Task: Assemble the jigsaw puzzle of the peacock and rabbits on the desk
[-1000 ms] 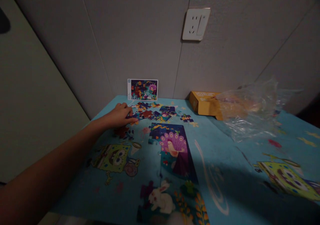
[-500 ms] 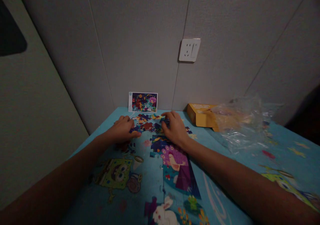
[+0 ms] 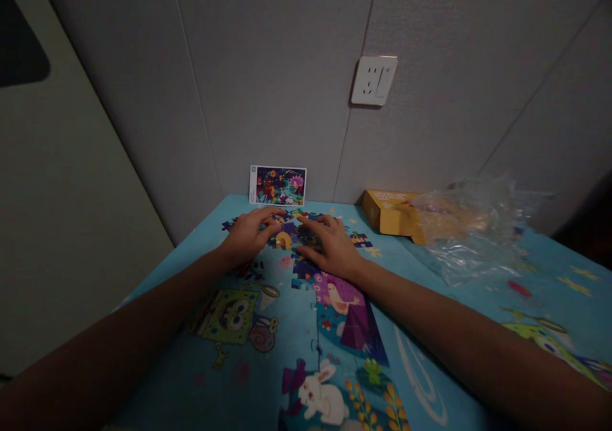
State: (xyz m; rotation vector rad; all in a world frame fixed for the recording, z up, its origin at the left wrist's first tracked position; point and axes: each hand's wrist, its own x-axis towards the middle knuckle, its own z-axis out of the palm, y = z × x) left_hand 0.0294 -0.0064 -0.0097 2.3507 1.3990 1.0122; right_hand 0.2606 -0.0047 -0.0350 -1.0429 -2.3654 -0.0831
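Observation:
My left hand [image 3: 249, 234] is over the pile of loose jigsaw pieces, its thumb and forefinger closed on a jigsaw piece [image 3: 283, 240] with a yellow-orange patch. Just right of it, my right hand [image 3: 333, 247] rests low with thumb and fingers apart, over dark pieces. Under its wrist lies the joined part of the jigsaw puzzle [image 3: 340, 310], showing a pink peacock. It runs down toward me to a white rabbit and a green frog. More loose pieces [image 3: 229, 224] lie left of and behind my hands. A few dark pieces sit below my left wrist, partly hidden.
A picture card [image 3: 278, 186] of the puzzle leans on the wall at the back. To the right lie an opened yellow box [image 3: 389, 211] and a crumpled clear plastic bag [image 3: 478, 233]. The blue tabletop [image 3: 224, 386] has printed cartoon figures. A wall socket [image 3: 374, 80] is above.
My left hand has moved right and away from me, its thumb and forefinger now around a piece. My right hand's fingers have spread lower over the pieces. The view has shifted slightly.

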